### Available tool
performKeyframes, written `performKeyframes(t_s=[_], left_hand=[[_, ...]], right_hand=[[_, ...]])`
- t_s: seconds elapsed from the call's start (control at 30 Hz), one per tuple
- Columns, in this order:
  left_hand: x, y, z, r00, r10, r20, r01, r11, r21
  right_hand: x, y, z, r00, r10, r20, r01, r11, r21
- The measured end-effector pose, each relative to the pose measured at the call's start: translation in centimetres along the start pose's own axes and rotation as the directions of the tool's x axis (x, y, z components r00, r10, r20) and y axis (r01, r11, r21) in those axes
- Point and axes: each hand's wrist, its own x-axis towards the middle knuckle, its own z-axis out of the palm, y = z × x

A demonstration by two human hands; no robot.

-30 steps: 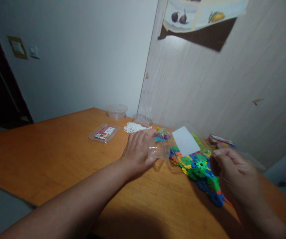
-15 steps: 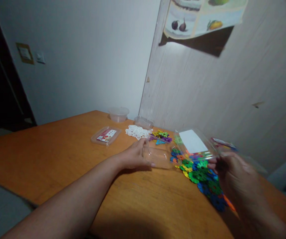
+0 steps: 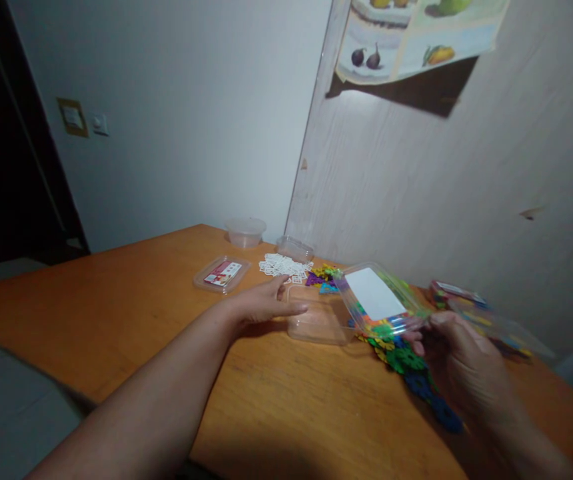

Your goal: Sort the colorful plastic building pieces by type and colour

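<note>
My right hand [image 3: 461, 357] pinches one corner of a clear plastic lid [image 3: 351, 293] with a white label, holding it tilted above the table. Left of it stands a clear plastic container [image 3: 321, 333]; nothing shows inside. My left hand [image 3: 261, 300] is at that container's left side, thumb stretched over the rim and fingers apart; whether it touches the plastic I cannot tell. Beneath the lid and beside my right hand lies a spread of colourful flower-shaped plastic pieces [image 3: 406, 360], partly hidden.
Behind the container are white lattice pieces [image 3: 286, 268] and purple and yellow pieces [image 3: 322, 273]. A round tub [image 3: 245, 233], another clear box [image 3: 294, 249] and a labelled lid [image 3: 222, 273] stand further back. At the right lies a clear bag [image 3: 501, 327] with coloured pieces.
My right hand has brought the lid left and slightly down, nearer the container. My left hand's fingers have loosened from the container's side. The view has shifted a little.
</note>
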Motion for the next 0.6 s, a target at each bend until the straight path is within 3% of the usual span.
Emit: performKeyframes(t_s=[0.1, 0.17, 0.3, 0.4, 0.53, 0.6], left_hand=[[0.8, -0.6, 0.0, 0.987, -0.077, -0.143, 0.087, 0.994, 0.067], [1.1, -0.8, 0.3, 0.978, -0.119, -0.17, 0.135, 0.987, 0.085], [1.2, -0.3, 0.9, 0.972, -0.207, -0.111, 0.214, 0.976, 0.05], [1.1, 0.1, 1.2, 0.967, -0.251, -0.047, 0.252, 0.967, 0.028], [1.1, 0.1, 1.3, 0.962, -0.27, -0.038, 0.271, 0.962, 0.023], [1.2, 0.0, 1.2, 0.961, -0.274, -0.04, 0.275, 0.961, 0.032]], right_hand=[[-0.3, 0.1, 0.6, 1.0, 0.013, 0.007, -0.013, 1.0, -0.008], [-0.6, 0.2, 1.5, 0.999, 0.048, -0.012, -0.048, 0.999, 0.024], [-1.3, 0.5, 3.9, 0.972, 0.23, -0.054, -0.225, 0.97, 0.091], [-1.8, 1.0, 5.1, 0.93, 0.367, -0.021, -0.363, 0.926, 0.107], [-2.0, 2.2, 4.9, 0.899, 0.431, 0.08, -0.437, 0.896, 0.079], [-1.9, 2.8, 4.4, 0.922, 0.372, 0.107, -0.377, 0.926, 0.033]])
